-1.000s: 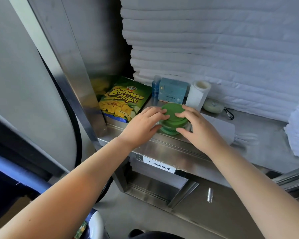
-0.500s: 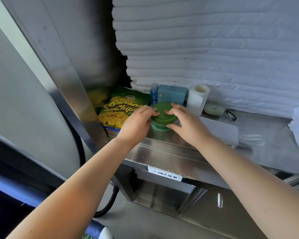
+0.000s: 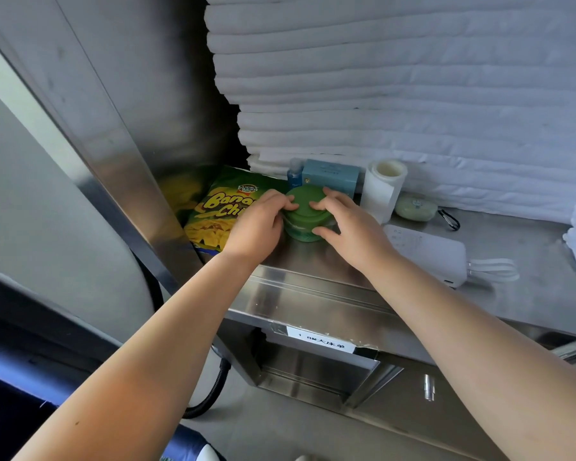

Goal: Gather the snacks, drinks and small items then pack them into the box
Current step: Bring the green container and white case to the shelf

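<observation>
The green container (image 3: 302,217) is round and squat, with a domed darker-green lid over a paler, ribbed body. It sits on the steel shelf (image 3: 529,281), set back from the front edge.

Grip state: the left hand (image 3: 256,227) curls round the container's left side, fingertips on the lid. The right hand (image 3: 353,229) curls round its right side, fingers on the lid and thumb against the lower wall. Both hands clasp the container between them.

Item count, positions given from the green container:
- One snack bag (image 3: 213,216), touching-left, partly under the left hand. Yellow lettering reads "Bana… Chi…"; a small round logo above it is too small to read.
- One small blue bottle (image 3: 294,174), just behind.
- One teal box (image 3: 330,176), just behind; print illegible.
- One white roll (image 3: 383,189), upright, behind-right.
- One pale green pouch (image 3: 415,208) with a black clip (image 3: 449,220), further right.
- One white power bank (image 3: 428,252) with a looped cord (image 3: 494,270), right and nearer the front edge.
- One stack of folded white linens (image 3: 396,94), behind.

One white label (image 3: 320,342) below the container, on the shelf's front face, reads "1 8M大床单".
</observation>
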Demonstrator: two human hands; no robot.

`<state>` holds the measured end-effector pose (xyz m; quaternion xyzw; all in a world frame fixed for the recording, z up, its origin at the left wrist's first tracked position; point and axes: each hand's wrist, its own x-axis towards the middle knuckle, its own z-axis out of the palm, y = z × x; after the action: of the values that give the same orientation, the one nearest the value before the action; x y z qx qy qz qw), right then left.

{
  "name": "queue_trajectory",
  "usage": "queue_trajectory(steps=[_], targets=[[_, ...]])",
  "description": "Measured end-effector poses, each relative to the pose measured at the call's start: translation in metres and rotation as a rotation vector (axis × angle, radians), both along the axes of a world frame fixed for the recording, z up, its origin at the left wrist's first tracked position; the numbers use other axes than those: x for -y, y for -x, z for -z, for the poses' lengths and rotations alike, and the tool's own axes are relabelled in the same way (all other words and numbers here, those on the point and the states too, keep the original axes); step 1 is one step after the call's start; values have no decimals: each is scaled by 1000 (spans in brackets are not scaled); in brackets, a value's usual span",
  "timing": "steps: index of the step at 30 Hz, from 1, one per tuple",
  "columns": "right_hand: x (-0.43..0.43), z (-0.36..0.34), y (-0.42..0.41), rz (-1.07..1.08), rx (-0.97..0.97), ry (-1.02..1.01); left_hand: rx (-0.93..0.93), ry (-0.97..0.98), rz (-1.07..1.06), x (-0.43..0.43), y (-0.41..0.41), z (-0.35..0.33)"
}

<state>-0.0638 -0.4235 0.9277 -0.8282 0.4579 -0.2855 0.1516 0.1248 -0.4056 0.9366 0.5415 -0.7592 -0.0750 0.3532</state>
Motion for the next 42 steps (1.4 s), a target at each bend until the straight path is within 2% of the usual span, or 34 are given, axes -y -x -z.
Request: queue_trajectory(steps=[6,10,15,25,28,32,35,38,42], targets=[[7,0,1,-44,74,-102,16,30,11,-6,-6,2],[13,-4,3,-116,49,-142,38,33,3,-8,-8,1],[18,-6,4,-136,-11,-125,38,15,11,-7,-11,0],[16,-4,2,-138,-1,-109,15,-32,-14,-2,-14,-2],[8,-5,4,-101,-82,-43,20,-71,3,-8,-14,-4],[-15,0,30,-77,-274,65,155,-67,29,-19,-17,-3],[-34,2,62,-9,-259,115,251,17,22,-27,-8,-4],[-53,4,89,7,-259,173,353,115,106,-33,21,-5],[-71,13,125,212,-212,158,416,77,286,-40,71,6]])
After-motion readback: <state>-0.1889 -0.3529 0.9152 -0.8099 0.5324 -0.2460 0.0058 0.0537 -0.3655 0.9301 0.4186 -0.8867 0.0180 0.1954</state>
